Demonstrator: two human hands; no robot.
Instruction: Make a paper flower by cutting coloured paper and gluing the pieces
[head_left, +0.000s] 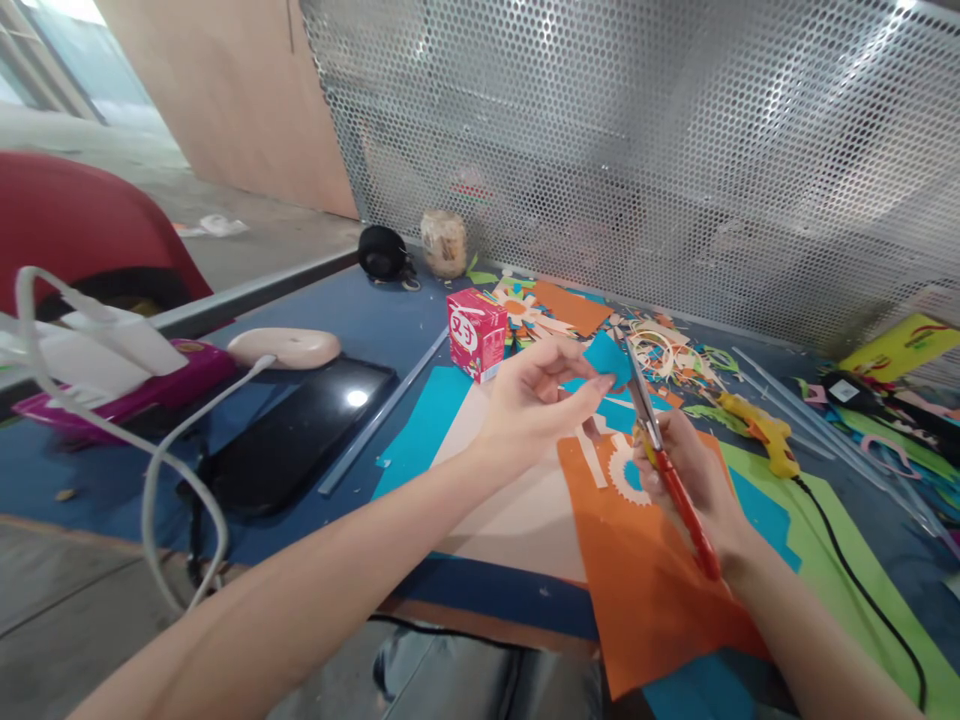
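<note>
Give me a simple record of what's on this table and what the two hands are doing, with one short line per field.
Left hand: pinches a small blue paper piece
Right hand: grips red-handled scissors, blades beside the blue piece; whether they touch it is unclear
Under the right hand: orange sheet, pale toothed ring on it
Right side: yellow glue gun with black cord
Beyond the left hand: pink box
Left side: dark glossy slab
Behind the table: perforated metal panel

Close head-worn view, forward-down across table (pixel 315 303)
</note>
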